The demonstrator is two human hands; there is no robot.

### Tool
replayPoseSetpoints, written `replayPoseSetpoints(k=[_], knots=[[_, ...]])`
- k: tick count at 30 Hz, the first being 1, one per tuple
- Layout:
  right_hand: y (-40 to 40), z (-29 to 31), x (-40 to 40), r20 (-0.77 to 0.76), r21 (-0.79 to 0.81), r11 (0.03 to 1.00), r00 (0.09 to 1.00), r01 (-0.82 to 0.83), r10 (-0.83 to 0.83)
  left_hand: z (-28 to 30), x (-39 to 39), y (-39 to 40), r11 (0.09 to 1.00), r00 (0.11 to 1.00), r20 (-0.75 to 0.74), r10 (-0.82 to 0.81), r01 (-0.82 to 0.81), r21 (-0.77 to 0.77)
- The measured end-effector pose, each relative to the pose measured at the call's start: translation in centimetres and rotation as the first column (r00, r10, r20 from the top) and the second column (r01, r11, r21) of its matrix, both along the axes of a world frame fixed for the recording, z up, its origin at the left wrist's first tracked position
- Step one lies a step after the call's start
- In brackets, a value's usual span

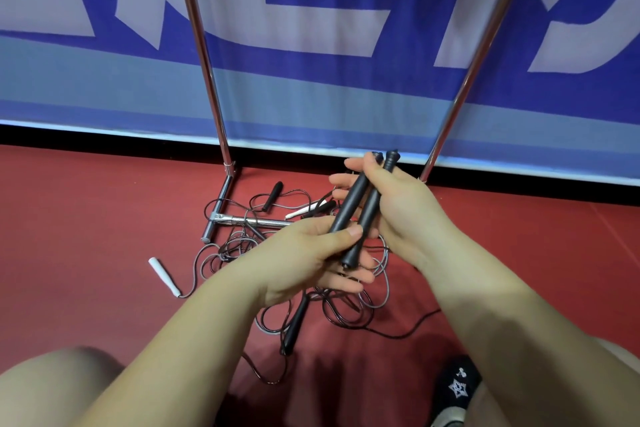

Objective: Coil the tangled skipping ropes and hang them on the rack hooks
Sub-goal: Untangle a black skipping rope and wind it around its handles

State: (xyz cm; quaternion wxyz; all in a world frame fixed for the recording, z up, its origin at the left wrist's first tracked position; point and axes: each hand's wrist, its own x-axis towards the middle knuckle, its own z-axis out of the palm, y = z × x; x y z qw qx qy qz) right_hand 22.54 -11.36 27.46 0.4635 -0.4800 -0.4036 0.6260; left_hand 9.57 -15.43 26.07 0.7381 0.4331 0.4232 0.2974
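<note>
Left hand (304, 253): held low in the centre of the view; the lower ends of two black handles (360, 215) are pinched between thumb and curled fingers.
Right hand (391, 204): held just above and to the right of the left hand; its fingers are wrapped round the upper part of the same two handles.
Grip state: both hands are closed on the handles; neither is spread.
Handles: laid side by side and touching, tilted with the upper ends toward the wall; held above the floor, over the rope pile.
Ropes (294, 274): a tangled pile of thin black and grey cord is spread on the red floor (104, 218), directly beneath the hands and across the rack base.
Loose handles: a white handle (164, 276) lies at the left edge of the pile; a second white handle (301, 211) lies near the base bar; a black handle (273, 196) lies behind the bar; another black handle (294, 326) lies below the left hand.
Rack (214, 135): two chrome uprights rise from a chrome base on the floor; the hooks are out of view.
Wall banner (311, 45): blue and white, behind the rack.
Shoe (457, 385): black, at the lower right.
Knee (52, 388): bare, at the lower left.
</note>
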Motion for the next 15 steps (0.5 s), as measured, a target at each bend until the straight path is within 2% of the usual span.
replayPoseSetpoints(k=[8,10,13,15], knots=[[-0.1,0.4,0.1,0.094,0.002,0.996,0.992,-0.087,0.087,0.0,-0.4,0.0,0.998,1.0,-0.016,0.005,-0.004,0.068],[0.0,0.6,0.5,0.171,-0.043,0.996,0.981,-0.083,0.089,0.2,-0.7,0.1,0.996,0.999,-0.019,0.036,-0.034,0.079],[0.9,0.8,1.5,0.284,-0.071,0.992,0.955,0.106,-0.082,0.5,-1.4,0.3,0.995,0.998,-0.021,0.056,-0.055,0.084],[1.6,0.6,2.2,0.319,0.029,0.972,0.92,0.232,-0.229,0.7,-1.8,0.2,0.996,0.999,-0.021,0.027,-0.025,0.085]])
